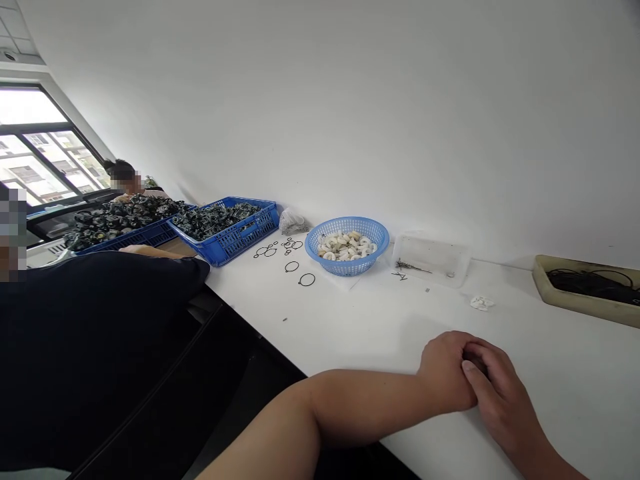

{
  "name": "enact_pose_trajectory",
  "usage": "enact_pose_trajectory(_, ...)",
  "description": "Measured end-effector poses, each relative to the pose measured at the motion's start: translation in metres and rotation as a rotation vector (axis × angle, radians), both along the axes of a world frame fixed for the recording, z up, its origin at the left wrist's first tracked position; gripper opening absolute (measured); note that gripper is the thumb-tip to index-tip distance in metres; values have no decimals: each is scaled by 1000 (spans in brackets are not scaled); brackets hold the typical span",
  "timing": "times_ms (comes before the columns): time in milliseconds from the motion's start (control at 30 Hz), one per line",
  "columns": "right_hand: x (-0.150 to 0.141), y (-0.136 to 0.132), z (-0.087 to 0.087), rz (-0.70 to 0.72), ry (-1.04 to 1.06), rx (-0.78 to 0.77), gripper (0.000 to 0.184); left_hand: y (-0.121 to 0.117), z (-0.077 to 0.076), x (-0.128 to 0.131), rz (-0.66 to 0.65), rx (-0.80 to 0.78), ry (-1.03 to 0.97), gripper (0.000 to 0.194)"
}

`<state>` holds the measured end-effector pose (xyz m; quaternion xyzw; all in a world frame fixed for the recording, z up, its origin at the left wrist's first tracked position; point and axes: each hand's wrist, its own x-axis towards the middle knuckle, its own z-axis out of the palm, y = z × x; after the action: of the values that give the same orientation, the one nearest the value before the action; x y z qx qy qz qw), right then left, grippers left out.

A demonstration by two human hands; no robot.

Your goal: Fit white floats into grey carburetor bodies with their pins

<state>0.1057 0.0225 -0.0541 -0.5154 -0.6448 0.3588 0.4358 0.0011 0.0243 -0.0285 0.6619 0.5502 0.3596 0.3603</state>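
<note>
Above the white table, my left hand and my right hand are closed together, one against the other. The left fingers are curled and mostly hidden behind the right hand. Bent around the left, my right hand shows its thumb and index finger, with a dark gap between them. Whether anything lies inside the hands cannot be seen. A crumpled white scrap lies just beyond them. Farther back, a clear plastic tray holds thin dark pins, with a few loose pins beside it.
A blue basket holds white curved parts. Black rings lie to its left. Two blue crates, the nearer crate and one behind, hold dark parts. At right stands a beige bin with black items. A person in dark clothing sits left; another sits beyond.
</note>
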Motion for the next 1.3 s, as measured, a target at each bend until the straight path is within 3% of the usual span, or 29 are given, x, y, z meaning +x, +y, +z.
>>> enact_pose_trajectory(133, 2, 3, -6, 19, 10, 17, 29, -1, 2, 1, 45, 42, 82, 25)
enact_pose_trajectory(333, 5, 12, -18, 73, 29, 106, 26, -1, 0, 1, 100, 66, 37, 30)
enact_pose_trajectory(833, 5, 10, -8, 104, 30, 96, 18, -1, -4, 1, 122, 55, -46, 25)
enact_pose_trajectory(1033, -1, 5, -4, 50, 83, 80, 20, -2, -1, 1, 110, 49, -55, 27)
enact_pose_trajectory(1300, 7, 12, -16, 88, 23, 45, 26, -3, 3, 1, 83, 44, -8, 31)
